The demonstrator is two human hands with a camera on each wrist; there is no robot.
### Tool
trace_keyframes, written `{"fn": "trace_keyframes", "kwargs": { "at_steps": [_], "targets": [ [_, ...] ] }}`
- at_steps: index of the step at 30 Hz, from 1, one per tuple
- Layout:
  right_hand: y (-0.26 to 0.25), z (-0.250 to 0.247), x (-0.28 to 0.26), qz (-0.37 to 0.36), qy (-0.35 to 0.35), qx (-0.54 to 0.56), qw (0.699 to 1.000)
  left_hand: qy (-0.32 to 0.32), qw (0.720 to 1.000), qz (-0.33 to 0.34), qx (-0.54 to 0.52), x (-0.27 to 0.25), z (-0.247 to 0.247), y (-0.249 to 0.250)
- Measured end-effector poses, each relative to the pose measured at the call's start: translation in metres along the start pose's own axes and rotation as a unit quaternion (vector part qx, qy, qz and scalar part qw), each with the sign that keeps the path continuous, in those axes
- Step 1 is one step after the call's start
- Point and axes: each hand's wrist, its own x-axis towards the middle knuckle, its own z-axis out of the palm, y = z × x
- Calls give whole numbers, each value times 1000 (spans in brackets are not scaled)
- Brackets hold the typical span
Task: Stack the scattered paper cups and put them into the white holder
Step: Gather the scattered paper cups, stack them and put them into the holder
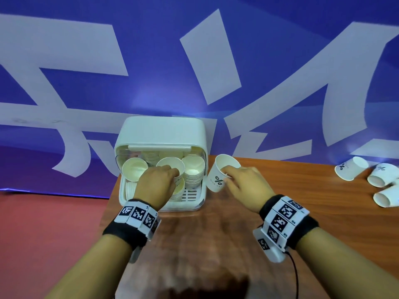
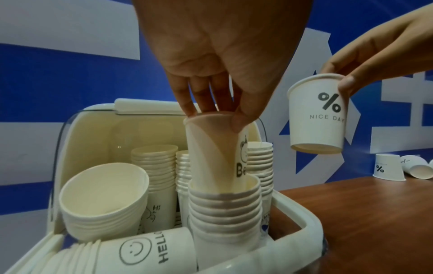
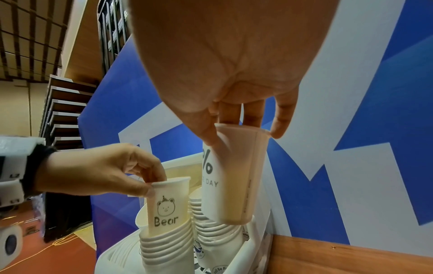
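The white holder (image 1: pixel 159 130) stands open at the table's back left, with several stacks of paper cups inside. My left hand (image 1: pixel 155 182) pinches the rim of a "Bear" cup (image 3: pixel 167 205) whose bottom sits in the top of the front stack (image 2: pixel 225 209). My right hand (image 1: pixel 241 180) pinches the rim of a "% NICE DAY" cup (image 1: pixel 218 178), held in the air just right of the holder. That same cup (image 2: pixel 317 115) hangs clear of the table in the left wrist view. Three more cups (image 1: pixel 350 168) lie at the far right.
A blue and white banner wall (image 1: pixel 194 72) rises directly behind the wooden table (image 1: pixel 216 234). Red floor (image 1: pixel 43 223) lies left of the table edge. A stack marked "HELLO" (image 2: pixel 140 250) lies on its side at the holder's front.
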Motion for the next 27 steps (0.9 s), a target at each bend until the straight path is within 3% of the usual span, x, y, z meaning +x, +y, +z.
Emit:
{"fn": "trace_keyframes", "kwargs": {
  "at_steps": [8, 11, 22, 27],
  "targets": [
    [-1, 10, 4, -4, -10, 10, 1000, -131, 991, -37, -10, -4, 30, 2],
    [-6, 13, 8, -18, -10, 4, 1000, -149, 988, -37, -24, -8, 33, -1],
    [-62, 35, 32, -112, 1, 21, 994, 62, 988, -113, -86, -46, -32, -26],
    [-77, 49, 41, -117, 35, -2, 993, 94, 981, -136, -105, -69, -47, -29]
  ]
}}
